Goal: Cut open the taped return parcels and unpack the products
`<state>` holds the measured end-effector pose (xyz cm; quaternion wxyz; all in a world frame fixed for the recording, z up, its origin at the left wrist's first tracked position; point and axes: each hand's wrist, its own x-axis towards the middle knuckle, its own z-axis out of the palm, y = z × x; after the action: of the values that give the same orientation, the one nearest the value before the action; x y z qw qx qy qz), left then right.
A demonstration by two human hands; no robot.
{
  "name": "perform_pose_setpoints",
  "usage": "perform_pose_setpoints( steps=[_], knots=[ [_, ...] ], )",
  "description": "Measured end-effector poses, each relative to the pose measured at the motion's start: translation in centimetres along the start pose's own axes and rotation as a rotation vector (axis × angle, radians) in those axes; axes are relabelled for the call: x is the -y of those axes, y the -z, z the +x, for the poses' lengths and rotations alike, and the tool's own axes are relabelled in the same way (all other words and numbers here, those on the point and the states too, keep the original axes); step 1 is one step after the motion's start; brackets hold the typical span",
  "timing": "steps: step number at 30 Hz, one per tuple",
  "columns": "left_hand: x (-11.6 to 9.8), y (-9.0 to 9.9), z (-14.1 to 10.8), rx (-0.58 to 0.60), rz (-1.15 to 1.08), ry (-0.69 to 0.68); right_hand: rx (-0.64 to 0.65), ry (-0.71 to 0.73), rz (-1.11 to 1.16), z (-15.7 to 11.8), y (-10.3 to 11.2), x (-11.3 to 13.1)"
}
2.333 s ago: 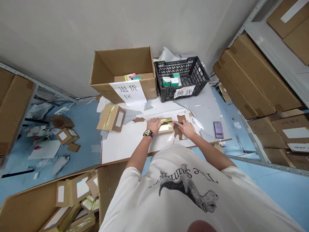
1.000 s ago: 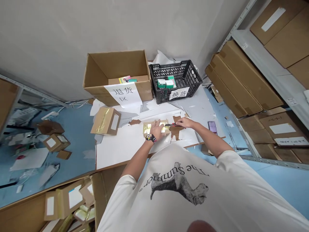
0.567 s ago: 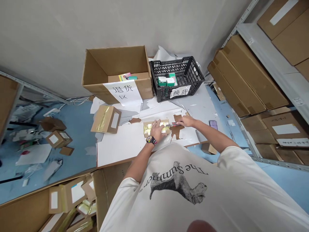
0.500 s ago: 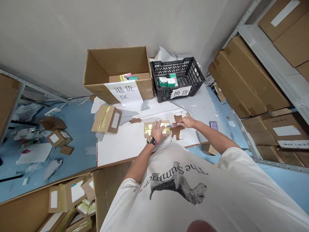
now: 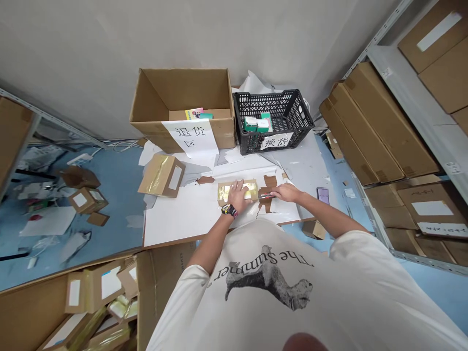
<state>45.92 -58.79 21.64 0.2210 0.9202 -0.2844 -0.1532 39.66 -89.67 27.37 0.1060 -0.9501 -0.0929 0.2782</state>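
A small flat cardboard box point(image 5: 222, 196) sealed with yellowish tape lies on the white-covered table. My left hand point(image 5: 237, 195) rests over its middle and grips it, fingers toward the far edge and thumb to the right; this covers part of the top. In my right hand point(image 5: 288, 193) is a utility knife point(image 5: 266, 195), red and dark, held low and pointing left. Its tip is just right of the box's right end, apart from it as far as I can see. Beneath the knife, torn brown patches point(image 5: 269, 181) show through the white covering.
A taped carton point(image 5: 157, 176) stands at the table's left. Behind are a large open cardboard box point(image 5: 149, 127) and a black crate point(image 5: 248, 142), both labelled, with small boxes inside. A phone point(image 5: 322, 195) lies at right. A big box point(image 5: 47, 312) of parcels stands lower left; shelves point(image 5: 387, 58) flank right.
My right hand has drawn the knife slightly right, away from the box's end, and lower. My left hand stays on the box. The view has shifted slightly.
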Motion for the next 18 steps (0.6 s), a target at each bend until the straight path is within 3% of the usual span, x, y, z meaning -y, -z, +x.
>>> perform_pose_setpoints(
  steps=[3,6,9,11,12,15,17,18],
  knots=[
    [-0.5,0.1,-0.6,-0.066,-0.055,0.027,-0.084,-0.145,0.127,-1.7,-1.7,-0.9],
    [-1.2,-0.2,-2.1,-0.185,-0.176,0.024,-0.312,-0.377,0.360,-2.7,-3.2,-0.8],
    [-2.2,-1.0,-3.8,-0.234,-0.483,0.028,-0.533,-0.460,0.552,-2.0,-4.5,2.5],
    [-2.6,-1.6,-4.6,-0.192,-0.757,0.032,-0.598,-0.351,0.673,-0.5,-5.5,6.6],
    [-2.6,-1.7,-5.0,-0.163,-0.891,0.044,-0.580,-0.257,0.739,0.3,-5.9,8.9],
    [-1.4,-1.8,-6.3,-0.174,-1.246,0.199,-0.315,0.020,0.821,2.5,-6.4,15.2],
    [0.4,-1.6,-7.8,-0.262,-1.438,0.371,-0.210,0.070,0.704,3.6,-6.0,17.8],
    [1.4,-1.4,-8.6,-0.326,-1.517,0.452,-0.219,0.068,0.605,4.2,-5.7,18.6]
  ],
)
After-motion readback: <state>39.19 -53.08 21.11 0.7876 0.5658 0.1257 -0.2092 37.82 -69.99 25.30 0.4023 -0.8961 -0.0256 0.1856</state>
